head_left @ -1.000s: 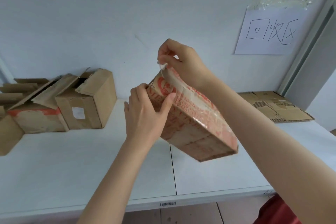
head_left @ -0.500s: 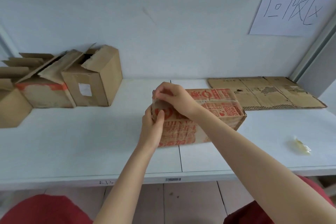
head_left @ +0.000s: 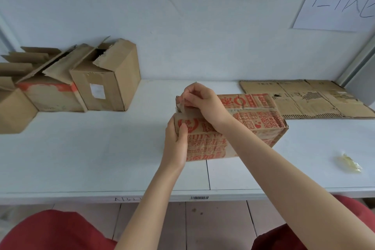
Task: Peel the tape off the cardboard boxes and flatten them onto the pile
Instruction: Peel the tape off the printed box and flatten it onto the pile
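One red-printed cardboard box (head_left: 253, 119) is sitting at the middle of the white table (head_left: 101, 158), the left hand (head_left: 175, 144) gripping its near-left end and the right hand (head_left: 205, 103) pinching a tape strip (head_left: 181, 105) at its top edge. At least three open boxes (head_left: 109, 85) are crowding the left by the pale wall (head_left: 203, 26). One flattened pile (head_left: 304, 99) is lying back right, with one tape wad (head_left: 350, 163) nearer.

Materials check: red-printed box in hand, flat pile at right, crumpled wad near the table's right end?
Red-printed box: corrugated cardboard, matte brown, red ink, scuffed edges. Flat pile: same cardboard; torn patches expose ribbed fluting. Crumpled wad: probably clear plastic tape, glossy, yellowish, translucent; too small to be sure. Right hand pinches a pale strip at the box corner, likely the same tape.
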